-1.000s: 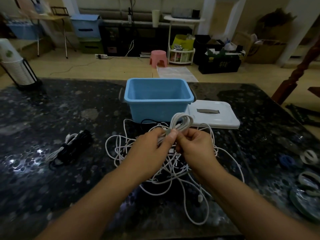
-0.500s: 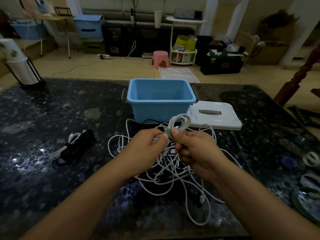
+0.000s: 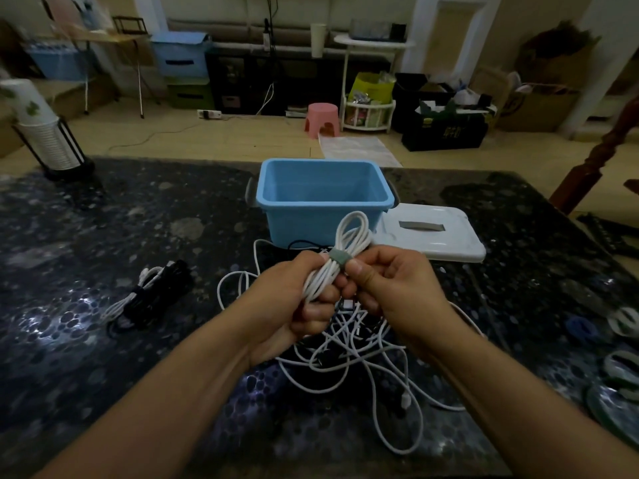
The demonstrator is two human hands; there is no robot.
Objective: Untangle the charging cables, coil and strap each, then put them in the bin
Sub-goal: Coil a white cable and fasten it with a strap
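A coiled white cable (image 3: 351, 238) is held above the table, with a grey-green strap (image 3: 339, 256) wrapped round its middle. My left hand (image 3: 294, 299) grips the lower part of the coil. My right hand (image 3: 390, 288) pinches the strap with thumb and forefinger. Below the hands lies a tangle of white cables (image 3: 359, 361) on the dark table (image 3: 103, 340). The open blue bin (image 3: 323, 200) stands just behind the hands, and nothing shows inside it.
The bin's white lid (image 3: 435, 236) lies right of the bin. A black and white cable bundle (image 3: 148, 295) lies at the left. Loose straps (image 3: 622, 340) lie near the right edge. A cup stack in a black holder (image 3: 45, 133) stands at the far left.
Both hands have risen slightly with the coil. The strap now sits closed round the coil's middle, and the coil's loops stand more upright in front of the bin.
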